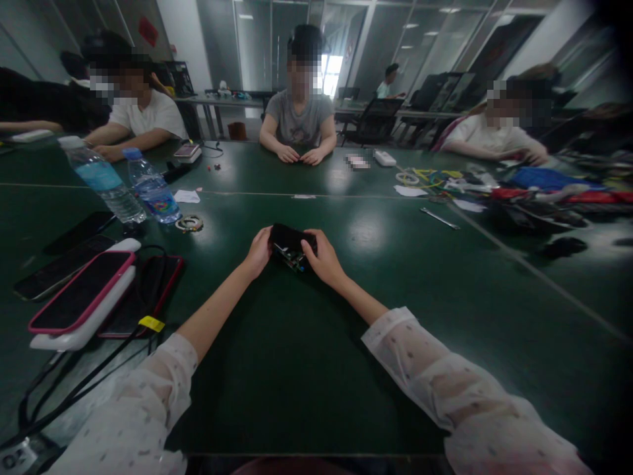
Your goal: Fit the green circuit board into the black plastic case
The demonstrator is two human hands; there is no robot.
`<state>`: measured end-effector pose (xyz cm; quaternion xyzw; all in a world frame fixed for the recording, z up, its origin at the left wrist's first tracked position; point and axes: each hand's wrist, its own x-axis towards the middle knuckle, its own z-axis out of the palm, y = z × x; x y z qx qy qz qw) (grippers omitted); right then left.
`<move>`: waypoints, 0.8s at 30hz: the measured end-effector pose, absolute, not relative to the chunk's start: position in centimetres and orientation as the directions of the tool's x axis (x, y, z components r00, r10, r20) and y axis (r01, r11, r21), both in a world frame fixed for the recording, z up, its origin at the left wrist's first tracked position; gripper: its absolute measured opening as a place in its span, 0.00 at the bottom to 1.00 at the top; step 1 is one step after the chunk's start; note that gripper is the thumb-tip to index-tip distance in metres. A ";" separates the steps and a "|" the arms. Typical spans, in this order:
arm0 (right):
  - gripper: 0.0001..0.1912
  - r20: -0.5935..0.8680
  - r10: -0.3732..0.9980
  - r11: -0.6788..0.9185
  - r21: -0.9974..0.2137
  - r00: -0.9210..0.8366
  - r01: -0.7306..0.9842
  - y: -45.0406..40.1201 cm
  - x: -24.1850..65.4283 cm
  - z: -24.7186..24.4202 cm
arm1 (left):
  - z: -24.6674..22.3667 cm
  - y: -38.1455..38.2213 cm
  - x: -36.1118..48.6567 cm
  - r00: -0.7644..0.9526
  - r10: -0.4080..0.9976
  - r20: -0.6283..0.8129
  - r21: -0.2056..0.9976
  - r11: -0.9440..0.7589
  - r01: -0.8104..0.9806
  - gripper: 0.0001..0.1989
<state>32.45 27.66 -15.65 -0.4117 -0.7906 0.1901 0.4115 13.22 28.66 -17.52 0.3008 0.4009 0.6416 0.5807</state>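
The left hand [260, 254] and right hand [322, 256] both grip the device [291, 236] at its two ends, in the centre of the frame, the right thumb over its face. Whether it touches the tabletop [297, 369], I cannot tell. The step in hand seems to be steadying the device for handling; the next move would call for a firm two-handed hold, with fingers clear of the bare parts.

The device has a dark, flat face; its near side shows exposed circuitry with pale, green and blue bits, too small to make out.

Beyond, at left, stand two bottles, one taller [106, 181], one shorter [153, 187]; a wrench [439, 218] lies right of centre. At upper centre sits a person [299, 117].
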 end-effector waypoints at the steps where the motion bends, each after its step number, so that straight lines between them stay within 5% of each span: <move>1: 0.20 0.500 0.805 0.592 -0.637 -0.320 0.494 27.7 32.4 -15.7 | -17.5 28.7 13.2 -0.149 0.986 -0.078 0.862 -0.009 -0.507 0.08; 24: 0.21 0.433 0.840 0.543 -0.692 -0.328 0.476 27.8 32.5 -15.7 | -17.5 28.6 13.3 -0.155 0.984 -0.087 0.869 -0.001 -0.495 0.10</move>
